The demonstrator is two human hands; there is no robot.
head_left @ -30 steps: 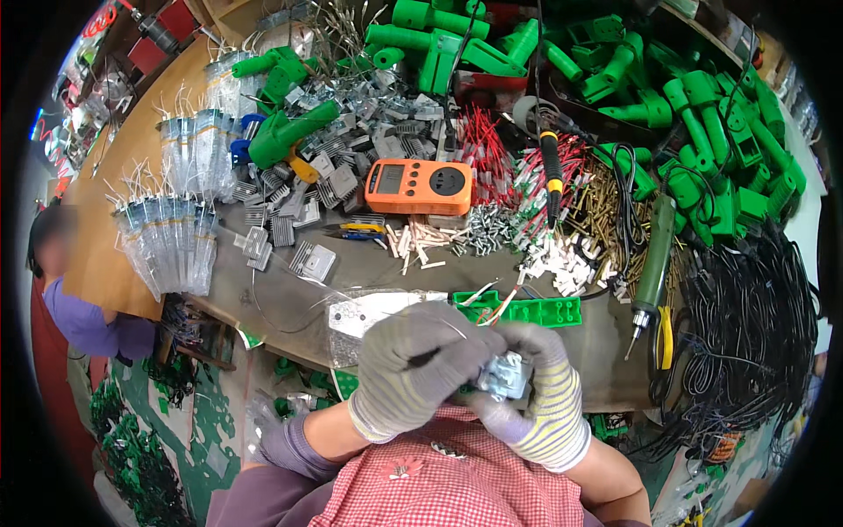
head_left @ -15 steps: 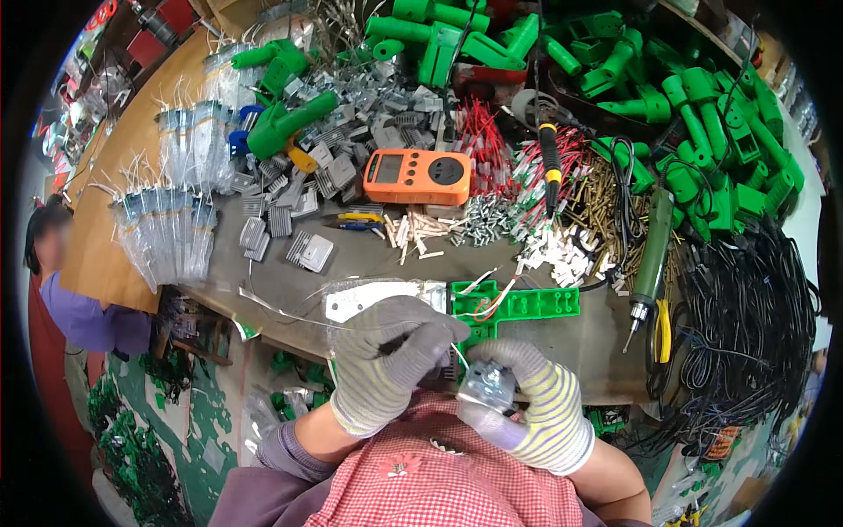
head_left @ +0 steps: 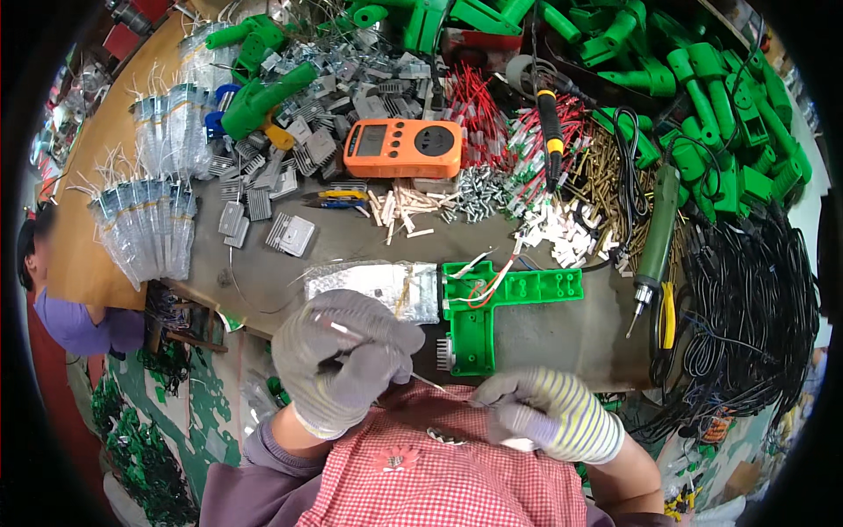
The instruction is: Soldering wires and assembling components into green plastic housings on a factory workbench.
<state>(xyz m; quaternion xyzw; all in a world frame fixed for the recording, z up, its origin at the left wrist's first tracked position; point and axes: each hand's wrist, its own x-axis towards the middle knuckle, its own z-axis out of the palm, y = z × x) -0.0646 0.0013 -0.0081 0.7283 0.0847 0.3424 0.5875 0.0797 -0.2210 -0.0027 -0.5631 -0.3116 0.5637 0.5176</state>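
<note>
My left hand (head_left: 347,360), in a grey knitted glove, is closed with its fingers pinched round a thin white wire (head_left: 428,381). The wire's end sticks out towards my right hand (head_left: 553,413), whose gloved fingers are pressed together over my lap; a bit of something white shows under them, but what they hold is hidden. Just beyond lies an open green plastic housing (head_left: 472,338), with white and orange wires (head_left: 492,285) in it. A film-wrapped silver piece (head_left: 360,283) adjoins its left side. A finned grey heat sink (head_left: 444,355) sits against the housing's lower part.
An orange meter (head_left: 402,149) stands among piled heat sinks (head_left: 299,114), red wires, screws and white connectors. On the right lie a green power screwdriver (head_left: 657,233), yellow-handled pliers (head_left: 669,316) and black cables (head_left: 746,325). Green housings (head_left: 711,105) fill the back right. A person sits at the left.
My left hand has drawn left and my right hand right, apart from each other. The silvery part seen in my right hand no longer shows. The housing's lower part is now uncovered.
</note>
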